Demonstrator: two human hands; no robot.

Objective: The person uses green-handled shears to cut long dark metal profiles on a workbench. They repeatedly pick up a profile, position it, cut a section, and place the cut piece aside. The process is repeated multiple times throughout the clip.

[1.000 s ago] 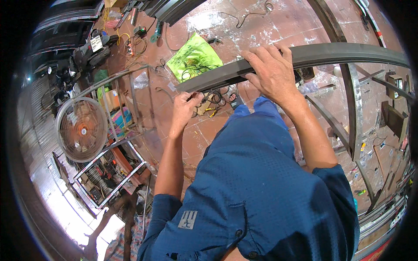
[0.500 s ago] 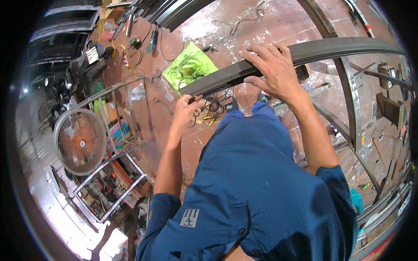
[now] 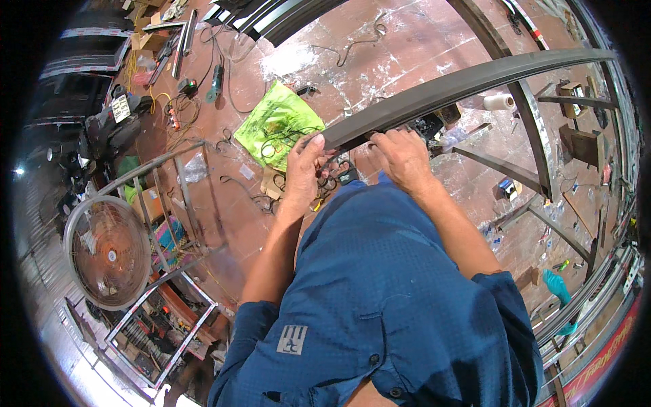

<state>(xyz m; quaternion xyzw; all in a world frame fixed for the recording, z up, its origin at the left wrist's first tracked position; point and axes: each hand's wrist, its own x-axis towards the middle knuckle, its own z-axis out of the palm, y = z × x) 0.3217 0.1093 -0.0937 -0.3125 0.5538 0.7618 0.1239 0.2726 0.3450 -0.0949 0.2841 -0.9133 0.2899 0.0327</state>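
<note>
A long dark grey metal profile (image 3: pixel 468 83) stretches across in front of me, from my hands to the far right. At its near left end my left hand (image 3: pixel 303 175) is closed, thumb on the end and fingers curled underneath. Against the profile's lower edge, a little further right, my right hand (image 3: pixel 405 161) has its fingers curled in. What its fingertips pinch, if anything, is hidden. Below the left end, thin black flexible strip (image 3: pixel 274 141) lies in loops over a bright green plastic sheet (image 3: pixel 254 129) on the floor.
A round fan (image 3: pixel 112 255) and a metal frame (image 3: pixel 183 186) stand left. Metal beams (image 3: pixel 539 139) cross beneath the profile at right, near a white roll (image 3: pixel 499 102). A green power tool (image 3: pixel 215 83) and cords lie at the far left. Dark profiles (image 3: pixel 268 15) are stacked at the back.
My right hand has left the profile's top, moving down and left to its lower edge. My left thumb now lies on the profile's end. The whole view has shifted.
</note>
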